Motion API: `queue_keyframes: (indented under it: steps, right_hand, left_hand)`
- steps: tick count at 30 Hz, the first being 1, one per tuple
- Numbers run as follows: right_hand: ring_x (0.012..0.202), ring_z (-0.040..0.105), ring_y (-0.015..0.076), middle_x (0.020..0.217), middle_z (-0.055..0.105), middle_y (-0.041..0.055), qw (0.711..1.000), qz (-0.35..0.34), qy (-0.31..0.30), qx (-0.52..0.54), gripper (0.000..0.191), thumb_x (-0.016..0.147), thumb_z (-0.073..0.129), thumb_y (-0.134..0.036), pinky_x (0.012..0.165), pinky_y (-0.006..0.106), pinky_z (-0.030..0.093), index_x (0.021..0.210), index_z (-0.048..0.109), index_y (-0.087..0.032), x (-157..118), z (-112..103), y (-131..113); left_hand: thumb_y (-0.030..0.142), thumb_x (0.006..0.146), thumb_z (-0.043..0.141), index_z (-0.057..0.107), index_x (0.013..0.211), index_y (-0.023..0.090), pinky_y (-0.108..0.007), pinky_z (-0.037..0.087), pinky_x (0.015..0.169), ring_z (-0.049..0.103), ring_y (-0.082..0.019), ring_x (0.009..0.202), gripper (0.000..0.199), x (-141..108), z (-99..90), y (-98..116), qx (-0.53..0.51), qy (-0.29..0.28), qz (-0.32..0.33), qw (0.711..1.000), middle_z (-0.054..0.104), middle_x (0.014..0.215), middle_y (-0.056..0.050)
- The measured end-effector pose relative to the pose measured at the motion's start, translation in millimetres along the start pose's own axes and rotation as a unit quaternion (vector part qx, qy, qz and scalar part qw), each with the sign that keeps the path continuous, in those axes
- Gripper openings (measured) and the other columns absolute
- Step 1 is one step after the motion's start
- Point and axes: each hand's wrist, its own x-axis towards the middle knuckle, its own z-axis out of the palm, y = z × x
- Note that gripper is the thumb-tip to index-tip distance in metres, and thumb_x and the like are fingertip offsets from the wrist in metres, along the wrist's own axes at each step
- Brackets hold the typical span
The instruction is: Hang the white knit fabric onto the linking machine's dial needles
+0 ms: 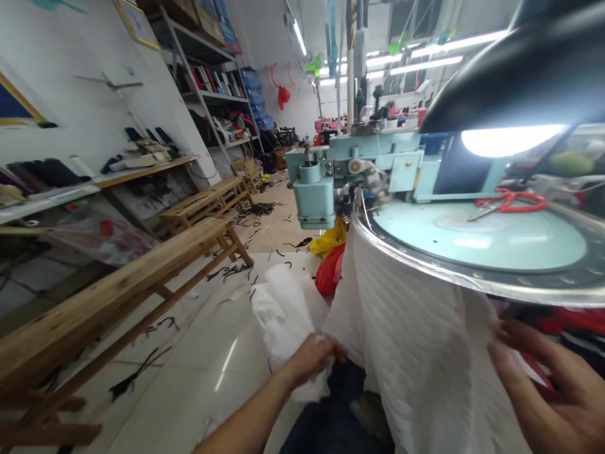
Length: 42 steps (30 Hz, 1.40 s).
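Observation:
A white ribbed fabric point(406, 328) hangs from the rim of a round dial point(425, 268) on a pale green linking machine point(314, 192). Low in the middle, my left hand point(316, 358) is closed on the fabric's left part, above my dark-clothed lap. More white cloth point(283, 309) lies beyond that hand. At the lower right, my right hand point(553, 384) pinches the fabric below the dial, its fingertips slightly blurred. Red-handled scissors point(513, 202) rest on top of the dial's pale plate.
A black lamp point(515, 69) shines over the dial at the upper right. Wooden benches point(142, 284) stand on the left. Dark scraps point(137, 372) litter the floor. Red point(329, 270) and yellow bags point(331, 238) sit beneath the machine. A loaded shelf point(212, 94) stands behind.

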Motion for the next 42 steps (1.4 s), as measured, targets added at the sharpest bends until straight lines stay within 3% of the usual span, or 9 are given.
queue_keyframes:
  steps: [5, 9, 13, 19, 23, 26, 32, 36, 42]
  right_hand:
    - [0.079, 0.072, 0.0321, 0.087, 0.076, 0.0083, 0.994, 0.05, -0.096, -0.027, 0.045, 0.069, 0.062, -0.062, 0.074, 0.043, 0.056, 0.087, 0.074, -0.023, 37.9, 14.3, -22.7]
    - [0.07, 0.068, 0.0253, 0.077, 0.072, 0.0054, 0.994, 0.029, -0.101, -0.001, 0.03, 0.068, 0.063, -0.05, 0.066, 0.036, 0.054, 0.078, 0.07, -0.022, 46.5, 0.0, -4.6]
    - [0.058, 0.058, 0.0159, 0.062, 0.06, -0.0009, 0.973, 0.061, -0.189, 0.119, 0.028, 0.078, 0.064, -0.048, 0.052, 0.025, 0.049, 0.07, 0.063, -0.021, 40.0, -28.8, 16.6]
    - [0.052, 0.048, 0.0122, 0.056, 0.052, -0.0031, 0.991, 0.061, -0.044, 0.114, 0.037, 0.077, 0.071, -0.05, 0.047, 0.022, 0.04, 0.061, 0.056, -0.02, 6.6, -34.2, -1.4]
    - [0.063, 0.059, 0.0143, 0.068, 0.063, 0.0006, 0.996, -0.064, -0.058, 0.033, 0.023, 0.087, 0.066, -0.038, 0.058, 0.022, 0.046, 0.072, 0.069, -0.021, 10.3, -35.8, -41.4]
    - [0.088, 0.069, 0.0174, 0.096, 0.073, 0.0045, 0.985, -0.149, -0.059, 0.059, 0.024, 0.094, 0.051, -0.024, 0.076, 0.024, 0.052, 0.095, 0.075, -0.024, 24.4, -37.2, -72.4]
    - [0.065, 0.067, 0.015, 0.074, 0.073, 0.0001, 0.981, -0.18, -0.075, -0.002, 0.016, 0.092, 0.063, -0.031, 0.06, 0.024, 0.048, 0.095, 0.076, -0.024, 36.2, -12.7, -113.3]
    - [0.056, 0.064, 0.0126, 0.068, 0.072, -0.0008, 0.973, -0.223, 0.047, 0.048, 0.016, 0.091, 0.064, -0.02, 0.058, 0.024, 0.049, 0.103, 0.075, -0.022, 31.0, 3.0, -115.8]
    - [0.042, 0.045, 0.0088, 0.052, 0.052, -0.0055, 0.98, -0.114, 0.16, -0.006, 0.012, 0.085, 0.07, -0.032, 0.045, 0.022, 0.041, 0.08, 0.072, -0.021, 35.3, -3.4, -120.4]
  left_hand:
    - [0.068, 0.058, 0.078, 0.06, 0.073, 0.015, -0.024, 0.041, 0.048, 0.061, -0.016, 0.049, 0.058, -18.1, -9.2, -26.2, 0.098, -0.013, -0.09, 0.991, 0.065, 0.06, -0.003]
    - [0.076, 0.074, 0.061, 0.048, 0.08, 0.02, -0.019, 0.024, 0.038, 0.042, -0.008, 0.036, 0.057, 3.7, -16.7, 14.8, 0.162, -0.005, -0.045, 0.986, 0.052, 0.053, 0.007]
    - [0.073, 0.078, 0.06, 0.055, 0.074, 0.017, -0.019, 0.023, 0.043, 0.03, -0.006, 0.044, 0.056, 31.1, 8.8, 69.2, 0.251, -0.023, 0.086, 0.964, 0.034, 0.05, 0.009]
    - [0.067, 0.086, 0.056, 0.063, 0.091, 0.014, -0.018, 0.028, 0.045, 0.037, -0.007, 0.047, 0.054, 34.5, 87.0, 111.4, 0.129, -0.204, 0.09, 0.966, 0.041, 0.056, 0.006]
    - [0.061, 0.08, 0.069, 0.068, 0.088, 0.012, -0.02, 0.041, 0.047, 0.055, -0.01, 0.049, 0.051, 41.1, 116.2, 109.8, 0.027, -0.214, 0.044, 0.976, 0.06, 0.062, -0.002]
    - [0.062, 0.075, 0.073, 0.071, 0.085, 0.01, -0.02, 0.045, 0.047, 0.058, -0.01, 0.047, 0.053, 50.8, 124.1, 105.7, -0.023, -0.197, 0.011, 0.98, 0.065, 0.062, -0.004]
    - [0.063, 0.071, 0.076, 0.07, 0.078, 0.009, -0.017, 0.04, 0.041, 0.053, -0.008, 0.041, 0.055, 60.4, 125.1, 107.4, -0.053, -0.192, -0.023, 0.98, 0.062, 0.056, -0.002]
    - [0.063, 0.072, 0.075, 0.071, 0.079, 0.009, -0.017, 0.039, 0.041, 0.054, -0.008, 0.042, 0.055, 60.9, 122.4, 109.1, -0.031, -0.193, 0.001, 0.981, 0.063, 0.057, -0.002]
    - [0.064, 0.075, 0.072, 0.072, 0.077, 0.009, -0.018, 0.035, 0.039, 0.053, -0.009, 0.042, 0.055, 61.1, 129.0, 109.9, 0.03, -0.167, 0.037, 0.985, 0.063, 0.057, -0.004]
